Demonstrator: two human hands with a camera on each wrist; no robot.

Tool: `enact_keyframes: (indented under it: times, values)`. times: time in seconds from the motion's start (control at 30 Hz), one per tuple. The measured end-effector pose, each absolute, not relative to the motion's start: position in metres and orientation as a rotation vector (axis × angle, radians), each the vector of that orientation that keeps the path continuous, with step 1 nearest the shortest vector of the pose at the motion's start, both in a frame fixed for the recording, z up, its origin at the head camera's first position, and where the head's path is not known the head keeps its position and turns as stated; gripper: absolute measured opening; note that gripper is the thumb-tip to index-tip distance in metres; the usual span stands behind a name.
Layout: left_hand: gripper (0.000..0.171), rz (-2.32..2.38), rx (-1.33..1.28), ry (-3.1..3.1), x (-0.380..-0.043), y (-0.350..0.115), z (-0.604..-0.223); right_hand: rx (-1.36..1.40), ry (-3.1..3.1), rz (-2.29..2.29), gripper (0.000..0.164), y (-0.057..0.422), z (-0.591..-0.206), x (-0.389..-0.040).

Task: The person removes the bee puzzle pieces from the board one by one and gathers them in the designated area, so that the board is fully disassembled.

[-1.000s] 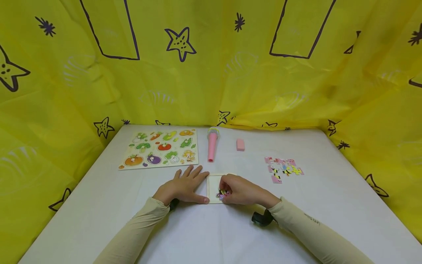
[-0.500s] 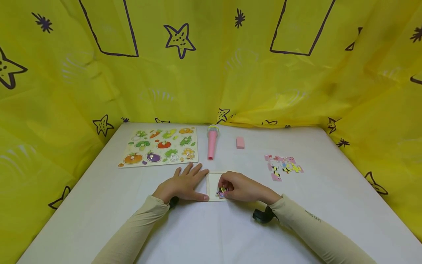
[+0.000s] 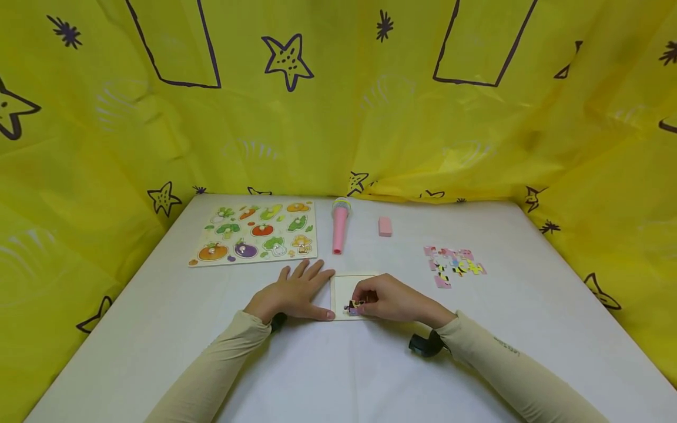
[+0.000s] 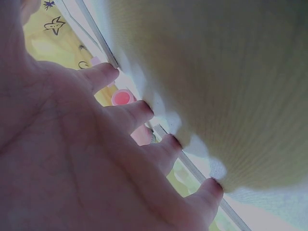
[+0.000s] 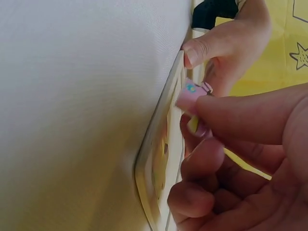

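Observation:
A small square puzzle tray point(image 3: 342, 286), pale with a raised rim, lies on the white table in the head view. My left hand point(image 3: 293, 296) lies spread flat beside it, thumb and index finger at its left edge. Over the lower part of the tray, my right hand point(image 3: 394, 301) pinches a jigsaw piece point(image 3: 353, 308) between thumb and fingers. Up close in the right wrist view, that piece is pink with a blue-green mark and a bit of yellow, tilted above the tray. The hand hides the tray's right side in the head view.
Several loose jigsaw pieces point(image 3: 456, 262), pink with yellow, lie to the right. Behind the tray are a pink toy microphone point(image 3: 339, 232) and a pink block point(image 3: 385, 227). A vegetable peg puzzle board point(image 3: 248, 261) sits back left. Yellow cloth point(image 3: 338, 117) walls the table.
The jigsaw piece has turned a little between my right fingers, which stay over the tray. My left hand keeps its place. The head view has tilted slightly.

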State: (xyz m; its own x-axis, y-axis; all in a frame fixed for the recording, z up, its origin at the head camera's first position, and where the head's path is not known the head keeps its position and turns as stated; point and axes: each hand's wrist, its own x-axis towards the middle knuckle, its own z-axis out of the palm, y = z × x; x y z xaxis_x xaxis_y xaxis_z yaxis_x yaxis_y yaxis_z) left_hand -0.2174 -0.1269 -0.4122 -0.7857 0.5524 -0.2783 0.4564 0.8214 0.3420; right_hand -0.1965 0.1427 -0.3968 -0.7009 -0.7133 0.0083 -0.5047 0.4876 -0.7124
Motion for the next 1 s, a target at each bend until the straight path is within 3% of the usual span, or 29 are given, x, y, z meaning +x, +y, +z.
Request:
enact_keyframes:
  times: [0.47,1.0]
  values:
    - [0.101,0.332,0.735,2.618,-0.208,-0.124,-0.395,-0.948,2.42,-1.217,0.004,0.15,-0.396,-0.196]
    - [0.1,0.319,0.734,2.629,-0.209,-0.123,-0.397,-0.897,2.589,-1.186,0.008,0.188,-0.389,-0.2]
